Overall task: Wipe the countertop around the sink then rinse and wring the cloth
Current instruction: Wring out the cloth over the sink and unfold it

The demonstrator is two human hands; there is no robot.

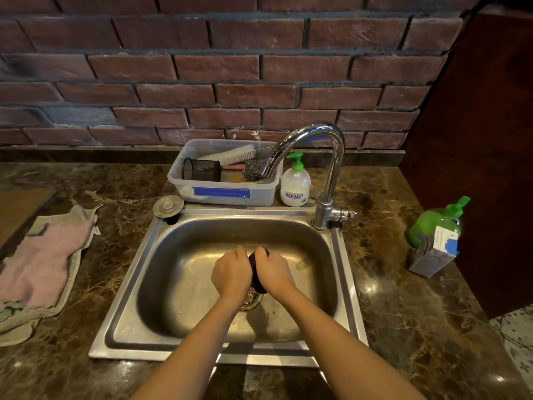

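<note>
Hands: we grip w/ both, left hand (231, 275) & right hand (273, 273) side by side, clamped on the cloth (257, 269)
Cloth: dark purple, bunched betw. our fists, over the sink (341, 255) basin, above the drain (251, 300)
Faucet (314, 163): far right of sink
Counter (403, 298): pink towel (43, 261) at left

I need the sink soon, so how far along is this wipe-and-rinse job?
Near the end, apparently. Both hands, left hand and right hand, grip a bunched dark cloth over the sink basin, which looks like wringing. No water visibly runs from the faucet. Whether the countertop was wiped cannot be told.
</note>
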